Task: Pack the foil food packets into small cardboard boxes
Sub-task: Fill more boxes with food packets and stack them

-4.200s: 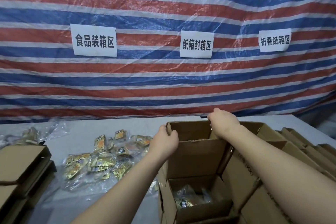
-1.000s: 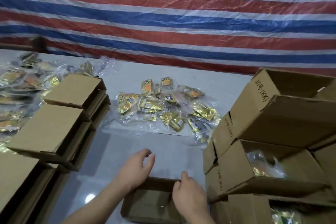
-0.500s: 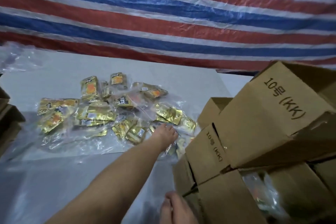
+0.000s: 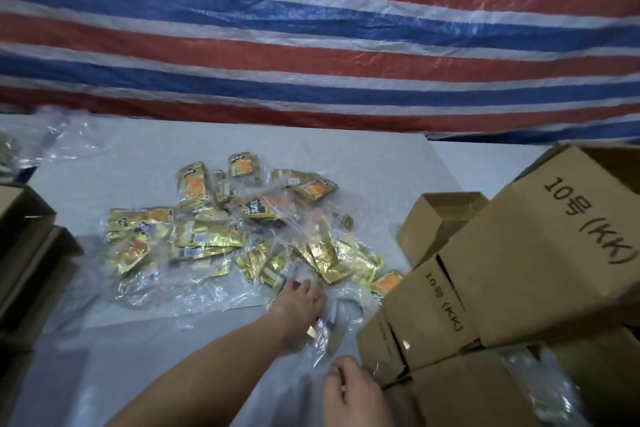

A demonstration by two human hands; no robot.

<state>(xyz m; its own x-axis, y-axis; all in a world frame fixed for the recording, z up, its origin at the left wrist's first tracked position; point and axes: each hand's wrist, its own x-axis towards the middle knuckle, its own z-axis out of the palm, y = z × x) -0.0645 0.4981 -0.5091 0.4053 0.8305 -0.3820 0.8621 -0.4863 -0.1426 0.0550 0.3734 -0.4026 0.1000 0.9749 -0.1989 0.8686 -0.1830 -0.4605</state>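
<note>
I am reaching my left hand point(image 4: 300, 295), fingers spread, onto the packets point(image 4: 242, 236) beside the boxes point(image 4: 519, 270); right hand point(image 4: 349, 392) grip unclear. Best pinching the bag firmly.

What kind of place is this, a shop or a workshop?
Probably a makeshift packing station: gold foil packets heaped on a grey table, stacked cardboard boxes beside them, and a striped tarp hung behind as a wall.

Glossy gold foil is seen on the packets point(image 4: 322, 255), clear shiny plastic on the bags point(image 4: 194, 291), matt brown cardboard on the boxes point(image 4: 540, 274).
</note>
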